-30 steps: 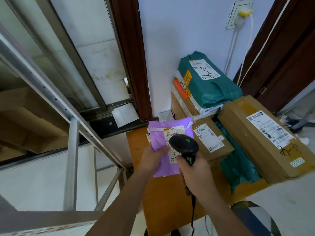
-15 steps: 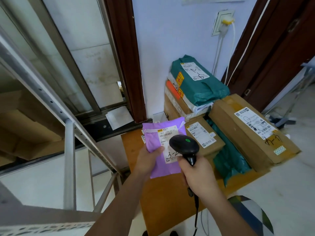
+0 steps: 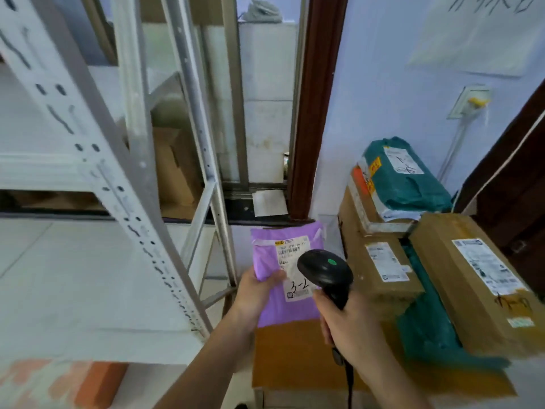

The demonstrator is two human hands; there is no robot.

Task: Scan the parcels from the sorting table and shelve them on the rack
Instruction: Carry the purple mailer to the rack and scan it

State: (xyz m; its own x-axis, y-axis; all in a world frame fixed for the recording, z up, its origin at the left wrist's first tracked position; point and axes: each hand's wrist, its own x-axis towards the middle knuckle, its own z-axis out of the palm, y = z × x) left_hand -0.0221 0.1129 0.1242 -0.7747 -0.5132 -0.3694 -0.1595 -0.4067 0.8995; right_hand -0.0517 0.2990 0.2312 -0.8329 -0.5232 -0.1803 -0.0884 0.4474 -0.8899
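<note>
1 purple parcel (image 3: pixel 275 302) sits at lower centre of the frame, held up over the sorting table (image 3: pixel 295 355). The left hand (image 3: pixel 255 293) grips its left edge, thumb pressed on the white label (image 3: pixel 295 270) marked "3-2". The right hand (image 3: pixel 351 329) is wrapped round the handle of a black scanner (image 3: pixel 324 270), whose head covers the label's right side.

To the right, the table carries a small brown box (image 3: pixel 383 270), a long brown box (image 3: pixel 472 278) and a teal bag (image 3: pixel 424 320) wedged between them. Behind, in the upper right, another teal bag (image 3: pixel 404 178) tops a stack of boxes against the wall. The metal rack (image 3: pixel 124 184) fills the left half of the frame, its slanted upright just beside the parcel. An orange box (image 3: pixel 97 385) shows at lower left, blurred.
</note>
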